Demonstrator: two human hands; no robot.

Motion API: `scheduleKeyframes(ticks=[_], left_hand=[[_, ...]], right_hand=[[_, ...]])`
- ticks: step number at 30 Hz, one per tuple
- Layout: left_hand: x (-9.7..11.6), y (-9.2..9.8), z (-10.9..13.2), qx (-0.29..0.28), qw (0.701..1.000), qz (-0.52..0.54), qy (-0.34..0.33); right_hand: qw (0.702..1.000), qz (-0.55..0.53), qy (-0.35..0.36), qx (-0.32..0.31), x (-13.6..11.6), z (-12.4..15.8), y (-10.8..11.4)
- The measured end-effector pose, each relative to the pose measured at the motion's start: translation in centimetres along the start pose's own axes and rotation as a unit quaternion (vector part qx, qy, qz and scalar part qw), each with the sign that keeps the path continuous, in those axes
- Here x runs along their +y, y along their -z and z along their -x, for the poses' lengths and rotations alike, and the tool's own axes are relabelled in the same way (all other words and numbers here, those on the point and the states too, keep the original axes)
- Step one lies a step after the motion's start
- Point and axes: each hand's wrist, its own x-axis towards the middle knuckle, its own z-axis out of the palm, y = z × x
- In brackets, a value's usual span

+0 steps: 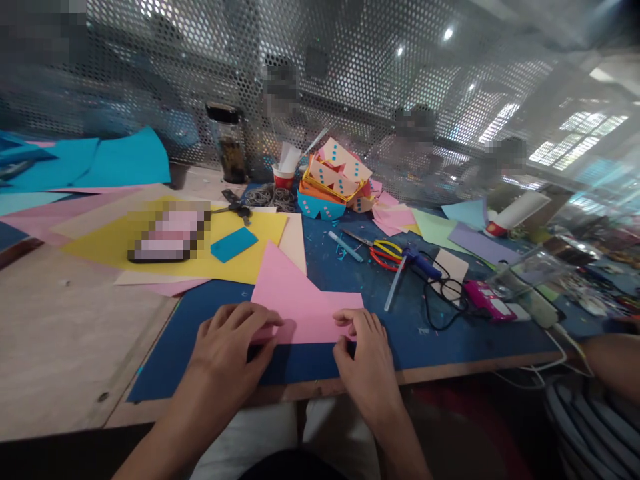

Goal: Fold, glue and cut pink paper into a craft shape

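A sheet of pink paper [305, 313] lies on the blue mat [200, 333] in front of me; its near edge is straight and its far edge rises to a point at the left. My left hand [235, 340] holds the paper's left end, fingers curved over the top and thumb by the near edge. At the right end, my right hand [365, 347] grips the sheet with bent fingers above and the thumb close to the near edge. The fingertips partly cover both ends. Beyond lies a small blue card [234, 245] on yellow paper [235, 267].
A phone [165, 233] and keys [237, 207] lie on the papers. Scissors [385, 253], a glue gun [420, 261] with a cord and a pink box [487, 300] are to the right. Paper masks [330, 177], a paper cup [283, 177] and a bottle [231, 147] stand behind. Another person's arm [610, 363] is at right.
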Motion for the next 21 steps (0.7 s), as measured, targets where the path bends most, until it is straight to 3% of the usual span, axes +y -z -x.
scheduleKeyframes(ticks=[7,21], left_hand=[[-1.8,0.5,0.3,-0.016,0.999,0.035,-0.039],[-3.9,1.9,-0.1,-0.05,0.989,0.125,-0.052]], right_hand=[[1.0,0.006,-0.012,0.013,1.4,0.3,1.0],[0.999,-0.024,-0.041,0.009,3.8,0.6,3.0]])
